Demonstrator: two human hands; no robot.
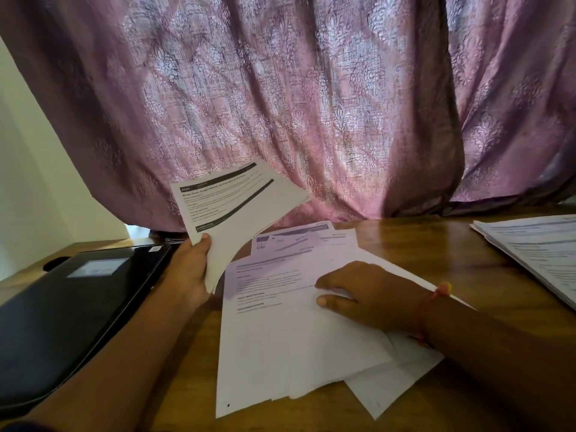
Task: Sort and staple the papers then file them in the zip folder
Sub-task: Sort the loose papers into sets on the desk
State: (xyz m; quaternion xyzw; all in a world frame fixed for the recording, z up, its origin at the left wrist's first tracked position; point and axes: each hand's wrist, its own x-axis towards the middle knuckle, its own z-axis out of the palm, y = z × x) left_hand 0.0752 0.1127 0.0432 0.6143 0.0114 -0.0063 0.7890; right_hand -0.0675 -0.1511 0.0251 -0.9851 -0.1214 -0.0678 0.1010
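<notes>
The left hand (190,269) pinches a small sheaf of printed sheets (240,204) at its lower corner, thumb on top and fingers hidden behind, lifting it tilted above the wooden table (436,244); the top sheet carries dark header bars and lines of text too blurred to read. The right hand (371,294) rests on a loose, fanned pile of papers (290,338) lying on the table in front of the person, its fingers nearly straight and its thumb lying on the top page; whether the fingertips nip a sheet's edge cannot be told. A red thread bracelet (433,310) circles that wrist. To the left of the pile lies a black zip folder (71,313), flat on the table, with a pale label on its cover. Another stack of printed pages (536,247) sits well apart at the table's right edge. A mauve patterned curtain (296,98) hangs behind the table.
</notes>
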